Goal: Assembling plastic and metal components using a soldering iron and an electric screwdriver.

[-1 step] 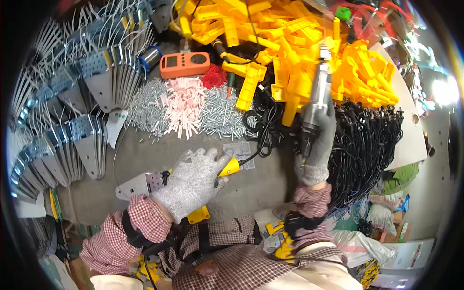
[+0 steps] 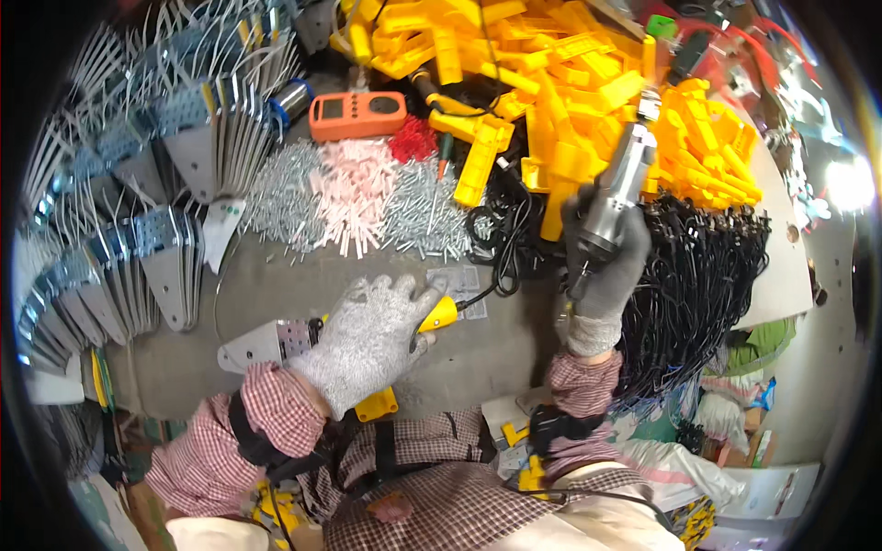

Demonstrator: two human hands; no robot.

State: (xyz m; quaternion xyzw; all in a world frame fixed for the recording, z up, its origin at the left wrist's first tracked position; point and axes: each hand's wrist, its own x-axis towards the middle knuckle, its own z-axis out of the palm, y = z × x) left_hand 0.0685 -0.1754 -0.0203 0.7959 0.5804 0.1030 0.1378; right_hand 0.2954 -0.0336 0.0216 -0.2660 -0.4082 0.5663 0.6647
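My left hand [image 2: 367, 338], in a light grey knit glove, is closed over a yellow plastic part [image 2: 439, 314] with a black cable leading from it. The part lies on a flat grey metal bracket [image 2: 259, 345] on the bench. My right hand [image 2: 602, 262], in a dark grey glove, grips a silver electric screwdriver [image 2: 617, 182]. The tool is raised and tilted up and to the right, to the right of the yellow part, and its tip is hidden by my glove.
A heap of yellow plastic parts [image 2: 551, 73] fills the back. An orange meter [image 2: 358, 115], piles of screws [image 2: 280, 195], pink plugs [image 2: 354, 200] and silver pins [image 2: 424, 213] lie behind my hands. Black cables [image 2: 703, 285] lie at right, stacked metal brackets [image 2: 170, 271] at left.
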